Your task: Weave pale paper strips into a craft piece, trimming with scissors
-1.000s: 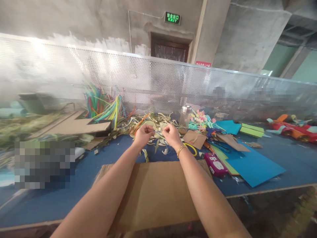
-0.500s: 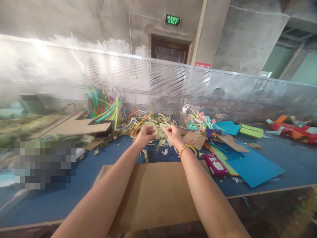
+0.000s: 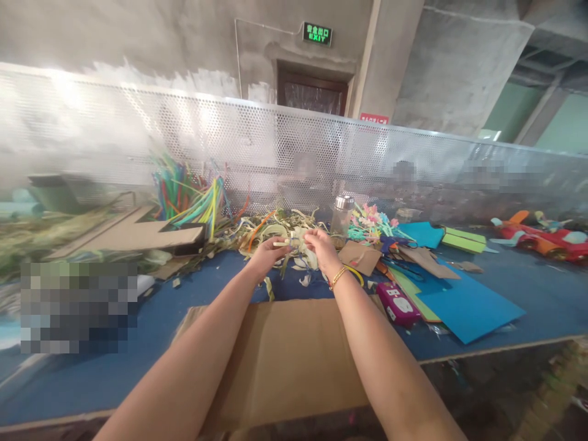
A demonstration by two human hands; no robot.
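In the middle of the head view both hands are raised over a heap of pale, dry-looking strips (image 3: 301, 263). My left hand (image 3: 267, 254) is closed with fingertips pinched on a short pale yellow strip (image 3: 282, 244), which lies level across the fingers. Facing it from the right, my right hand (image 3: 321, 248), with a gold bracelet (image 3: 339, 277) at the wrist, is closed in a pinch. What its fingertips hold is too small to make out against the heap. Below my forearms lies a brown cardboard sheet (image 3: 285, 355) at the table's near edge.
A glass bottle (image 3: 342, 217) with a metal lid stands behind the heap. Left are colourful pipe cleaners (image 3: 202, 205) and a cut cardboard piece (image 3: 133, 233). Right are a purple tissue pack (image 3: 397, 304), blue sheets (image 3: 473, 306) and a red toy car (image 3: 546, 239). A perforated metal screen (image 3: 257, 153) runs behind.
The pale yellow strip now shows plainly in my left fingers, which have closed together. My right hand stays nearly in place. The whole view has shifted slightly.
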